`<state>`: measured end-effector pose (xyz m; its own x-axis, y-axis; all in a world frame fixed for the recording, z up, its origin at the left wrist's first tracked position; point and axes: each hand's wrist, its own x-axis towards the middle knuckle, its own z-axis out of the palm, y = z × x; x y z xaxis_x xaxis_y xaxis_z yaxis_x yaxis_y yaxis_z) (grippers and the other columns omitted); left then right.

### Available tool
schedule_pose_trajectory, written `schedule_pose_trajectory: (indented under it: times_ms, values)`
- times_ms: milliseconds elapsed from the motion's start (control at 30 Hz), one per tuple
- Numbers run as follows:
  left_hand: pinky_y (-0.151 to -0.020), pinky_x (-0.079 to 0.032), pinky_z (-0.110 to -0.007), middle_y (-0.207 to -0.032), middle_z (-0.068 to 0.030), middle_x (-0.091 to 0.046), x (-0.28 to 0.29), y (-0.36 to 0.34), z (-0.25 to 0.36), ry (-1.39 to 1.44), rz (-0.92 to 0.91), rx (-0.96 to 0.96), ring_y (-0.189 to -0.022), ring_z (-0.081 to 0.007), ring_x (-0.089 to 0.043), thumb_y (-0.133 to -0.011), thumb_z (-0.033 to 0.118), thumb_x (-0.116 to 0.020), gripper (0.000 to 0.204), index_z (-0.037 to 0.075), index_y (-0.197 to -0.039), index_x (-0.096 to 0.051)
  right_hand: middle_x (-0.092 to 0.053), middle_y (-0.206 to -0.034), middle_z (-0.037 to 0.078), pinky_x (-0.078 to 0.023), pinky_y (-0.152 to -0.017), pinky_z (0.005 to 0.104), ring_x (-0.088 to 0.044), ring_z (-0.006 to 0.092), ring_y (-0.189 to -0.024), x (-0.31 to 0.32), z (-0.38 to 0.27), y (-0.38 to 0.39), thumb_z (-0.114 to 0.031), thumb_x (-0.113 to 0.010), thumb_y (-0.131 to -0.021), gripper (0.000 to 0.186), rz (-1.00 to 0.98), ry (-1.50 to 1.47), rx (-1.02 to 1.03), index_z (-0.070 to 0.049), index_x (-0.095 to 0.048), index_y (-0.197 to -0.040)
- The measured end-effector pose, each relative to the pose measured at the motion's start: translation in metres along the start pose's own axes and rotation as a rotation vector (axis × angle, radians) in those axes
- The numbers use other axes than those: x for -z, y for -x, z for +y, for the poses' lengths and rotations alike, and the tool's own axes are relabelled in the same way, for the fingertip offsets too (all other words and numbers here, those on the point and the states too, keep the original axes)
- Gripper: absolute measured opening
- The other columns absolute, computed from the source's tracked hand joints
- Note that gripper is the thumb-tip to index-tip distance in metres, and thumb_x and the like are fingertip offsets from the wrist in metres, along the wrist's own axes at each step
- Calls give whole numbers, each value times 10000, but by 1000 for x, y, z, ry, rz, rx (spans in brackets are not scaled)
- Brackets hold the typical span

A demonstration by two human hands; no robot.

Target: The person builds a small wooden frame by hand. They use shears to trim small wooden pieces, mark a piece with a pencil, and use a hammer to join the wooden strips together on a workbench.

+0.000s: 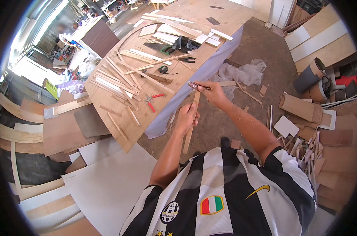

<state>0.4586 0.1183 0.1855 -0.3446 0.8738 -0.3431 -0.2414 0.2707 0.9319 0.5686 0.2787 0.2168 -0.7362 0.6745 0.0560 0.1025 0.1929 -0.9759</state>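
Observation:
My left hand point(186, 118) is closed around a narrow, flat wooden strip point(188, 137), held at a slant in front of my body. Just beyond it, my right hand point(213, 93) grips a small dark reddish-brown tool point(193, 85) with a shiny metal end, at the strip's far end. The tool's exact kind is too small to make out, and whether it touches the wood is unclear. Both hands are off the near edge of the wooden worktable point(229, 17). Red-handled pliers point(151, 103) lie on the table, left of my hands.
Many thin wooden strips point(117, 74) cover the table, with a tape measure point(162, 69), black-handled pliers point(187, 59) and a handsaw point(157, 47). Clear plastic sheeting point(245, 72) and offcuts point(286, 126) litter the floor rightward. A white board point(115, 188) lies left. People are at the far left.

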Motion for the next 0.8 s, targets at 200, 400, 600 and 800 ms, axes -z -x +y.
schedule_pose_trajectory:
  times_ms: [200,400,600,800]
  values:
    - [-483,-448,-272,-739,-41,-618,-2,7,-8,16,4,68,-514,-106,-563,-1112,435,-474,430,43,-1196,-629,-764,-1109,52,-517,-926,313,-632,115,-1018,19,8,-24,-129,-648,-1032,309,206,-98,73,-20,-711,-1315]
    - [-436,-375,-253,-644,20,-505,2,13,-26,-97,-13,25,-467,-75,-460,-1111,486,-454,471,48,-1102,-629,-793,-1088,95,-541,-783,315,-705,148,-865,27,12,-25,-172,-658,-1026,309,285,142,178,-127,-728,-1323]
    - [-408,-321,-243,-629,34,-460,-1,12,-18,-2,32,-15,-451,-56,-395,-1114,485,-447,478,38,-1078,-611,-744,-924,110,-563,-662,362,-707,247,-738,19,20,6,-123,-694,-963,318,253,738,474,-173,-759,-1270]
    - [-387,-303,-234,-642,32,-444,0,6,-12,28,-5,-10,-427,-57,-363,-1117,476,-437,482,18,-1103,-590,-713,-825,46,-559,-597,377,-687,233,-674,27,18,-7,-63,-687,-849,434,374,610,435,-240,-775,-1236]
